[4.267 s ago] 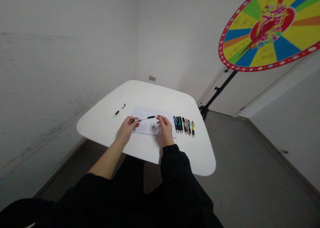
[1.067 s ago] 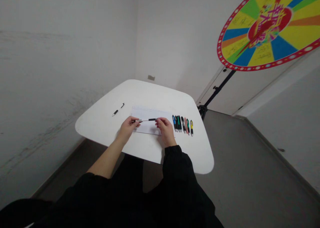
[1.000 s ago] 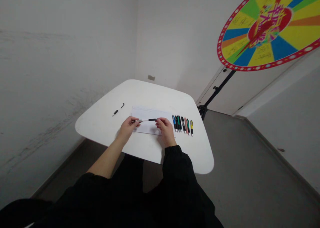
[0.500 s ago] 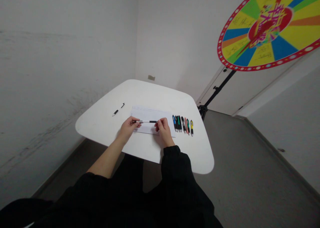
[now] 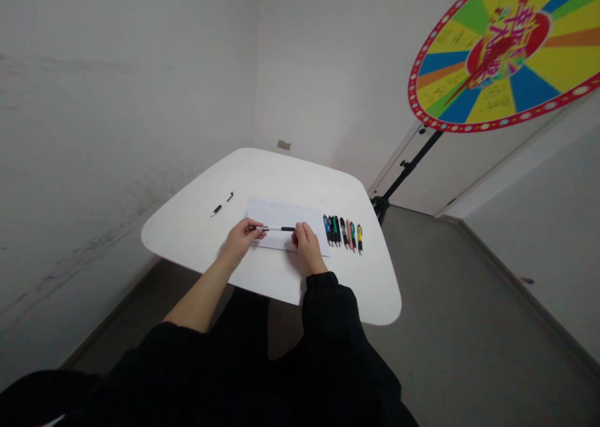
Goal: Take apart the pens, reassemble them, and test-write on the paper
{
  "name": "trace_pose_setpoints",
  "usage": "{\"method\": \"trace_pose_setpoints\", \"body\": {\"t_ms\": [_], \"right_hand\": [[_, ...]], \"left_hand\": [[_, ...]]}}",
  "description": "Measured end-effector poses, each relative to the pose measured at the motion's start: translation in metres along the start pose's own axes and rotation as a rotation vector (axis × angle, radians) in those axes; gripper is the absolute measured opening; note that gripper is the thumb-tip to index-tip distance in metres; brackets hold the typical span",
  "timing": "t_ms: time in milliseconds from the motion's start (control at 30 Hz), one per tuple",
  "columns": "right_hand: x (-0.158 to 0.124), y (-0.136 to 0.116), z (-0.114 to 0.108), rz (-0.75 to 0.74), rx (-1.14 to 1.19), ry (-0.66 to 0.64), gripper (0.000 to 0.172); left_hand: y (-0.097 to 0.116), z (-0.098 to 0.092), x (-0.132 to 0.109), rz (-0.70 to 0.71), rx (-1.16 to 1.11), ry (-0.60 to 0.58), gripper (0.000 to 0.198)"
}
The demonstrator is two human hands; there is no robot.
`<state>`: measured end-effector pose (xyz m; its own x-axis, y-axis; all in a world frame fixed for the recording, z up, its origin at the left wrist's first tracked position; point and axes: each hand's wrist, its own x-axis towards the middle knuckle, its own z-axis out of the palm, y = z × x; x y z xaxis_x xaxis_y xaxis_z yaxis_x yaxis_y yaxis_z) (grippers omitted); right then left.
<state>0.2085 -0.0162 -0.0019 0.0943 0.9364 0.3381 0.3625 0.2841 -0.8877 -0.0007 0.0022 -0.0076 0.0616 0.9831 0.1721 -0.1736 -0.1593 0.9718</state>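
Note:
A thin pen (image 5: 276, 229) with a white barrel and a black grip is held level between both hands, just above a white sheet of paper (image 5: 285, 217) on the white table (image 5: 197, 227). My left hand (image 5: 241, 239) pinches its left end. My right hand (image 5: 305, 247) is closed on its right end. A row of several coloured pens (image 5: 342, 233) lies to the right of my right hand.
Two small black pen parts (image 5: 222, 204) lie on the table to the far left of the paper. A colourful prize wheel (image 5: 501, 45) on a black stand (image 5: 403, 177) stands at the right behind the table. White walls close in on the left and behind.
The pen between my hands has become shorter as my right hand slid left toward my left hand. My hands have sunk slightly toward the paper.

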Motion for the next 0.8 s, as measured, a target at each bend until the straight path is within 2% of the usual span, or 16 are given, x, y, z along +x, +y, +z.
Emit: {"method": "trace_pose_setpoints", "body": {"t_ms": [200, 333, 533, 800], "right_hand": [[-0.0005, 0.0013, 0.0015, 0.057, 0.028, 0.038, 0.061], [-0.0005, 0.0049, 0.0027, 0.095, 0.184, 0.055, 0.065], [0.0025, 0.0025, 0.0004, 0.001, 0.326, 0.094, 0.044], [0.0021, -0.0007, 0.0009, -0.036, 0.256, 0.066, 0.025]], "left_hand": [[0.0026, 0.001, -0.0018, 0.008, -0.001, -0.027, 0.035], [0.0032, 0.0017, -0.0015, 0.004, 0.004, -0.035, 0.035], [0.0003, -0.0001, 0.0004, 0.009, -0.022, -0.004, 0.035], [-0.003, -0.0017, 0.002, 0.008, -0.008, 0.023, 0.037]]}}
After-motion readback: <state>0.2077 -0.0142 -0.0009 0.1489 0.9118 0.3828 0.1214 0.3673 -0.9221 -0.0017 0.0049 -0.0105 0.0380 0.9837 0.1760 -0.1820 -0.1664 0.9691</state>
